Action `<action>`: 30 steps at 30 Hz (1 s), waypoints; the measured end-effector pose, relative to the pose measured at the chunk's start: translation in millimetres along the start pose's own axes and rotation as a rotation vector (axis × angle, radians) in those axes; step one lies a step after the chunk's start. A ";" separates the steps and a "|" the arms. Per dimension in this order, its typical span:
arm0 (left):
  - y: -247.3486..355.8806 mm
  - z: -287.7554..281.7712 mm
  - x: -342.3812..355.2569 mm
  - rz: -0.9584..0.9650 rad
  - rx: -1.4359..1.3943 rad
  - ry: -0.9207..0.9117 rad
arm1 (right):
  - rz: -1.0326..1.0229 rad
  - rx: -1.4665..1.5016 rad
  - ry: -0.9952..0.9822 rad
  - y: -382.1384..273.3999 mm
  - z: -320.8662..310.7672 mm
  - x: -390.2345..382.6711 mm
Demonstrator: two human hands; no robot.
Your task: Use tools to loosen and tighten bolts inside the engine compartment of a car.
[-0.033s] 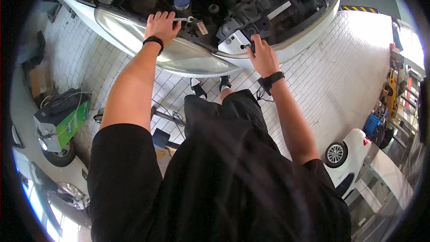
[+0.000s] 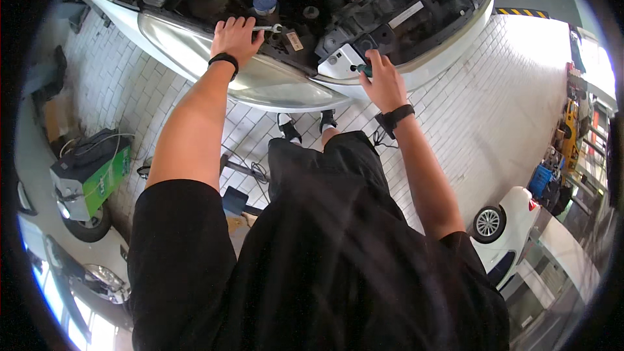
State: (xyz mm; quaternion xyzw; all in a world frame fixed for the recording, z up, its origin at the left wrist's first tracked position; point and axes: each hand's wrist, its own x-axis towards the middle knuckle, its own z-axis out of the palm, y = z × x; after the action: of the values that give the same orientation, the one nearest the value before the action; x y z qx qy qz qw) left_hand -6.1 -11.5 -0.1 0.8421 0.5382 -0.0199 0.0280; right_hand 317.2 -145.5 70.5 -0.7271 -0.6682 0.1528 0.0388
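Both hands on tools at the front of a white car [image 2: 123, 19].
Head cam: left hand's [image 2: 235, 40] grip is curled round a silver wrench [image 2: 268, 28], its end poking out right, just below a blue cap [image 2: 265, 2]. Right hand's [image 2: 385, 82] grip pinches a green-handled tool [image 2: 365, 70] at the white corner panel [image 2: 333, 69] beside the headlight [image 2: 286, 91]; maybe a screwdriver, too small to be sure.
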 end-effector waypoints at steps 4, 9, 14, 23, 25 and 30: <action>0.4 5.9 3.1 0.014 0.009 0.056 | 0.061 0.164 0.060 1.3 5.3 -1.3; 0.1 7.4 -0.2 0.024 0.046 0.064 | -0.065 0.185 0.130 -0.1 8.3 -6.2; 3.9 -1.9 3.2 0.002 0.048 -0.028 | 0.163 0.126 0.020 -3.3 3.8 1.1; 0.3 5.8 2.1 0.006 0.031 0.051 | 0.001 0.063 0.011 -10.2 -2.4 9.1; 1.6 2.1 3.7 0.009 0.025 0.067 | 0.091 0.028 -0.138 -7.2 -2.6 13.9; 5.4 -6.5 6.3 -0.006 0.004 -0.048 | -0.218 0.027 0.124 -3.0 -7.5 10.3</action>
State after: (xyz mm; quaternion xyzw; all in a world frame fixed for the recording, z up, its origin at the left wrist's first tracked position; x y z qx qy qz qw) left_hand 1.5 -7.5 6.1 0.8399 0.5397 -0.0413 0.0393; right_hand 317.0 -133.9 76.6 -0.6577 -0.7374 0.1114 0.1060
